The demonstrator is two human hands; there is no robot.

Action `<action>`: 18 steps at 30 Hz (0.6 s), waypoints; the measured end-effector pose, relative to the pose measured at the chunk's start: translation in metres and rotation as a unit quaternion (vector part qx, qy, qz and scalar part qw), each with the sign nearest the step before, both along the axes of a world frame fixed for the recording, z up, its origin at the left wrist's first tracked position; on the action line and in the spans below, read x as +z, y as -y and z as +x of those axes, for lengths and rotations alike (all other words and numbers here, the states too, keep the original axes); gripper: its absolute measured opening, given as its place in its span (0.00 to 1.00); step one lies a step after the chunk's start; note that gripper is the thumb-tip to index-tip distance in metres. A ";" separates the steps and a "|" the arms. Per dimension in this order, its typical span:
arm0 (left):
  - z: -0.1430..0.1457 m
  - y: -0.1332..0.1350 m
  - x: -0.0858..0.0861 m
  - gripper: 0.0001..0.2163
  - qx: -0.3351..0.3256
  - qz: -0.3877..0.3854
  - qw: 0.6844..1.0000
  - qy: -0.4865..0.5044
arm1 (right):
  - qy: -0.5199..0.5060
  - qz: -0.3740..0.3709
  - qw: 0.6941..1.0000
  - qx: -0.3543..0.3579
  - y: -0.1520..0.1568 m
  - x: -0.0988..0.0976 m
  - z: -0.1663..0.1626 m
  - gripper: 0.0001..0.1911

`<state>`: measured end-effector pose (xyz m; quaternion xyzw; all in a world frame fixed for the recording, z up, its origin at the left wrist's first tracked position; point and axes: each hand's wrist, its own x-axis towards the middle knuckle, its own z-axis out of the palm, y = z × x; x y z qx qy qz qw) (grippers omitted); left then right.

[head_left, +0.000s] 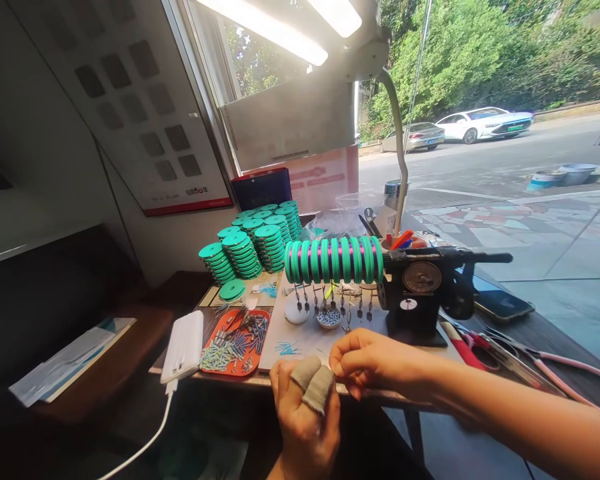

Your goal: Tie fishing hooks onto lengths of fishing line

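My left hand [306,413] is at the table's near edge, fingers curled, with cloth wraps on two fingertips. My right hand [367,363] meets it from the right, fingers pinched together right beside the wrapped fingers; whatever they hold is too small to see. Behind them a row of green spools [334,260] sits on the shaft of a black winding machine [423,287]. Several small weighted rigs [330,303] hang below the spools. A small dish of beads [329,318] and a white round piece [296,312] lie on the grey mat [300,340].
An orange tray [234,341] of small tubes lies at the left, beside a white power bank [183,347] with a cable. Stacks of green spools [253,243] stand at the back. A phone [500,303], red-handled scissors [473,350] and pink pliers [555,367] lie right. A lamp [330,33] hangs overhead.
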<state>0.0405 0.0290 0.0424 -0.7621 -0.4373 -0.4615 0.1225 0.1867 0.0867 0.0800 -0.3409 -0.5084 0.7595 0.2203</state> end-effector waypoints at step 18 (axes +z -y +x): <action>0.002 -0.003 0.018 0.07 -0.076 -0.336 0.895 0.283 | 0.072 0.165 0.983 -0.018 0.002 0.018 0.004 0.02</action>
